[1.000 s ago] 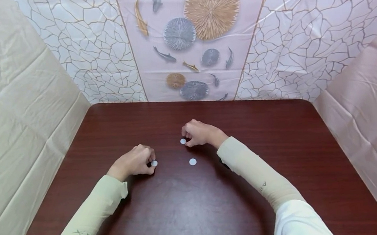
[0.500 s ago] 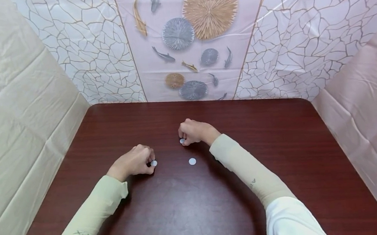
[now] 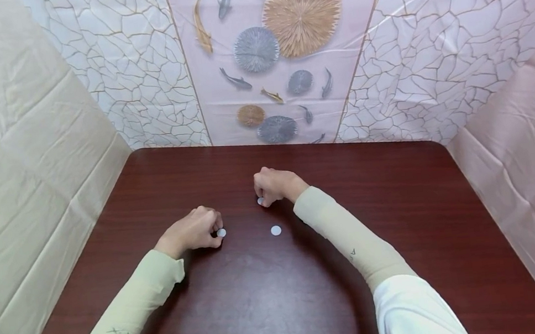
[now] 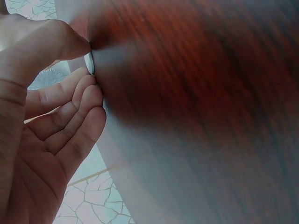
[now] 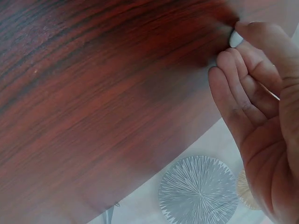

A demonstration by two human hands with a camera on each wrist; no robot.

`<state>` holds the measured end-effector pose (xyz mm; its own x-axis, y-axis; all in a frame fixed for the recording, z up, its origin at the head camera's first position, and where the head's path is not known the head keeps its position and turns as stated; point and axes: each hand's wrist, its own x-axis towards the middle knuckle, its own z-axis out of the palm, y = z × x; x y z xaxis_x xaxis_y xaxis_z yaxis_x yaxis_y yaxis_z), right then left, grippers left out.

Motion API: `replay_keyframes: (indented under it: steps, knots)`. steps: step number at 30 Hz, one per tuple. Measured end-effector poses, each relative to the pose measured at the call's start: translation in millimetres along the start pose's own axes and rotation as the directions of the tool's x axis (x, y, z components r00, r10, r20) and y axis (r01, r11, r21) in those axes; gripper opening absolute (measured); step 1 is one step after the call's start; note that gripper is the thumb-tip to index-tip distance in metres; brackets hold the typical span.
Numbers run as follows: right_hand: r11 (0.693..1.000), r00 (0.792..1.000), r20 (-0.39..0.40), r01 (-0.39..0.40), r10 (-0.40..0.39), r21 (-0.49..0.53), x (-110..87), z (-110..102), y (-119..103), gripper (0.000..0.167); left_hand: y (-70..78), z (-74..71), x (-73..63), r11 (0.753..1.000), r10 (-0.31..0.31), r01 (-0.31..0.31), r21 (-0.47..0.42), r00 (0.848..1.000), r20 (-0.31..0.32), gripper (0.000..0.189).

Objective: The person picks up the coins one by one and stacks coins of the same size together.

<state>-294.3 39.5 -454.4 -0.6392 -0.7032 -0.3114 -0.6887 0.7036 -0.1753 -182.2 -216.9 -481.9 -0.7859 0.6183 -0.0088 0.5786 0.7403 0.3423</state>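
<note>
Small white round discs lie on the dark reddish-brown table. My left hand (image 3: 194, 230) is low over the wood at centre left, with one white disc (image 3: 221, 233) pinched between thumb and fingers by their edges. The left wrist view shows that disc (image 4: 89, 63) nearly edge-on, flat on the table. Farther back, my right hand (image 3: 272, 185) pinches a second white disc (image 3: 260, 201), partly covered by the fingers. Thumb and forefinger flank this disc (image 5: 236, 39) in the right wrist view. A third white disc (image 3: 276, 230) lies untouched between the hands, nearer to me.
The wooden table (image 3: 265, 312) has rounded far corners. Behind it hangs a patterned cloth backdrop (image 3: 266, 78) with fish and round motifs. Plain fabric walls (image 3: 11, 165) border the left and right sides.
My right hand has moved slightly left, its forearm swinging the same way, and its fingers now cover more of their disc. The left hand and the third disc stay put.
</note>
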Motion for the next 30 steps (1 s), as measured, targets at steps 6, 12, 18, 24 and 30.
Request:
replay_keyframes:
  steps: [6, 12, 18, 24, 30]
  knots:
    - [0.999, 0.998, -0.057, 0.014, -0.016, -0.037, 1.5, 8, 0, 0.012, 0.0, 1.2, 0.4, 1.0, 0.009, -0.009, -0.005, 1.0, -0.006, 0.01]
    - [0.996, 0.993, -0.104, 0.054, -0.061, -0.071, 1.5, 15, 0, 0.017, -0.4, 2.1, -0.7, 1.0, 0.011, -0.012, -0.012, 1.0, -0.021, 0.011]
    - [0.995, 0.986, -0.134, 0.099, -0.102, -0.034, -1.2, 18, 1, 0.013, 0.9, 0.5, -1.1, 1.0, -0.016, 0.016, -0.025, 1.0, -0.012, 0.011]
    - [0.987, 0.976, -0.153, 0.161, -0.156, 0.02, -3.4, 18, -4, 0.014, -0.2, 0.4, -1.1, 0.998, -0.045, 0.045, -0.043, 0.999, -0.013, 0.012]
    - [0.982, 0.972, -0.152, 0.186, -0.181, 0.019, -3.5, 19, -16, 0.016, 0.1, 0.3, -1.7, 0.997, -0.057, 0.057, -0.054, 0.998, -0.01, 0.013]
